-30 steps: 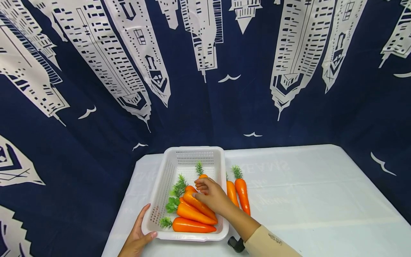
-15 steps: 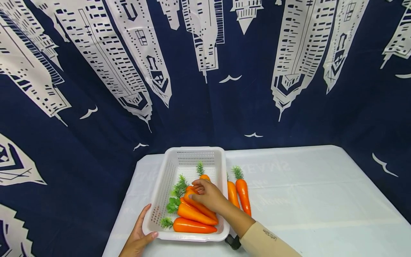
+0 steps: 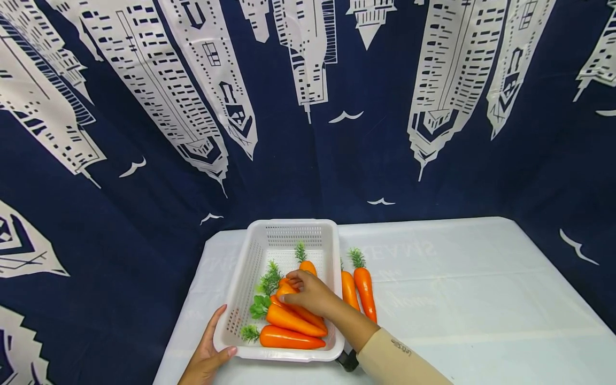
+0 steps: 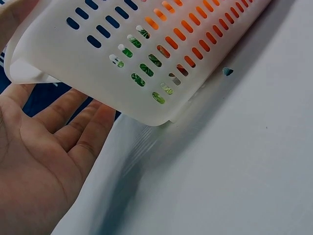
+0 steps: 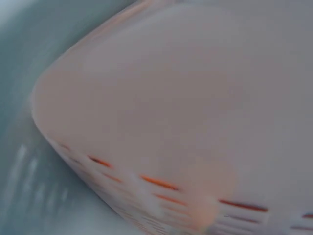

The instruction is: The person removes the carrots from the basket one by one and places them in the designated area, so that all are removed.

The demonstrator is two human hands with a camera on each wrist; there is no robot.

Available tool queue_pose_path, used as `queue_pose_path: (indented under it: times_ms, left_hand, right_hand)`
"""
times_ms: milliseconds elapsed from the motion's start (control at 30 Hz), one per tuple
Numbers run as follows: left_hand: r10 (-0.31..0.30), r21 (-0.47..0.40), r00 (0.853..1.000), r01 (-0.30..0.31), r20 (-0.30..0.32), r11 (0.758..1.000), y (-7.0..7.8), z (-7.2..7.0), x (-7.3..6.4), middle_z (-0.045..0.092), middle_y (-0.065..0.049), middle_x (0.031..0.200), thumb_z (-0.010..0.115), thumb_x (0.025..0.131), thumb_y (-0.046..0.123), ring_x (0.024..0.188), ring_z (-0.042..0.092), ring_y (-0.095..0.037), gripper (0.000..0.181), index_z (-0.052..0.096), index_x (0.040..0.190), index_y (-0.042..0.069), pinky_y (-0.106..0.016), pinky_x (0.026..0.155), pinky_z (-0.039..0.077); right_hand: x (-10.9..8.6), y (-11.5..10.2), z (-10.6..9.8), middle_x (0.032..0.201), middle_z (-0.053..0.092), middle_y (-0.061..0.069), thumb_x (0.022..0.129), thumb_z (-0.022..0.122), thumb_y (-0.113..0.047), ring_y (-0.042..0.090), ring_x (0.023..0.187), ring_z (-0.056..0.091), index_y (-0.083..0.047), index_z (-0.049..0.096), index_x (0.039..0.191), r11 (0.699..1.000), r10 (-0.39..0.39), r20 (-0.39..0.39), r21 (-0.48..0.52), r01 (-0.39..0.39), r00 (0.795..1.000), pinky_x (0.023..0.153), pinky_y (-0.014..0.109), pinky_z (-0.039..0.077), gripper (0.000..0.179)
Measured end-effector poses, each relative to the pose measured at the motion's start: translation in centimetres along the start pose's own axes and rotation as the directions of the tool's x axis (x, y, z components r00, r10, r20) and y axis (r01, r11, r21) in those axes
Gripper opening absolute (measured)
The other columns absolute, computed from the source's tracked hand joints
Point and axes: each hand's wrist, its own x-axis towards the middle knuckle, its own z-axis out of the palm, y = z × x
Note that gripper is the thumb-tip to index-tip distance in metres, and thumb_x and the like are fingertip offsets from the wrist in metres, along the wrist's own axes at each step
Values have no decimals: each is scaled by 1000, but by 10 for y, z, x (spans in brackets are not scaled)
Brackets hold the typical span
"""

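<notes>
My left hand (image 3: 207, 355) grips the near left corner of a white plastic basket (image 3: 292, 222), thumb at the front rim. In the left wrist view, that hand's fingers (image 4: 80, 129) reach under the rim of the basket (image 4: 93, 68). Inside lie several orange carrots with green tops, among them a front carrot (image 3: 292, 338). Leaning over the pile, my right hand (image 3: 312, 295) holds the upper carrot (image 3: 312, 318) near its top end, thumb on one side and fingertips on the other. The blurred basket wall (image 5: 146, 112) fills the right wrist view.
Two carrots lie on the table right of the basket, one being the outer carrot (image 3: 364, 291). A black object (image 3: 347, 361) shows beside the right sleeve. The white-covered table (image 3: 457, 299) extends right; a dark blue printed cloth (image 3: 308, 166) hangs behind.
My right hand has shifted slightly left and down, its thumb and fingers closing about the upper carrot. The left hand keeps its place on the basket.
</notes>
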Motion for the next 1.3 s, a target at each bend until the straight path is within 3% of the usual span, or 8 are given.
queue_pose_path:
  times_ms: [333,700,1033,1300]
  left_hand:
    - [2,11,1000,-2,-8,1000,0,0,1,-9,-5,160,62,94,1,122,42,16,100,-3,162,32,-22,98,49]
    - [10,16,1000,-10,-4,1000,-1,-2,1,-14,-8,162,63,93,1,121,40,17,100,-3,162,30,-22,97,50]
    - [3,9,1000,-3,-6,1000,0,-1,1,-13,-7,162,62,93,0,121,41,18,100,-3,162,31,-22,97,50]
    - [3,-9,1000,-3,4,1000,-1,-2,1,-13,-6,161,62,94,0,121,41,18,100,-4,162,32,-23,98,50]
  right_hand:
    - [0,-4,2,125,63,12,86,78,-21,28,116,58,-2,58,133,999,42,17,27,-42,999,104,50,47,55]
    - [0,-2,2,124,63,8,86,79,-27,23,112,59,-14,60,137,998,55,73,-27,-53,996,101,47,49,57]
    - [1,0,2,126,60,8,85,80,-30,21,108,59,-18,61,138,995,76,72,-68,-71,995,98,45,50,57]
    - [0,-1,3,139,52,15,85,81,-30,23,107,57,-24,62,137,990,90,58,-115,-83,994,99,48,48,56]
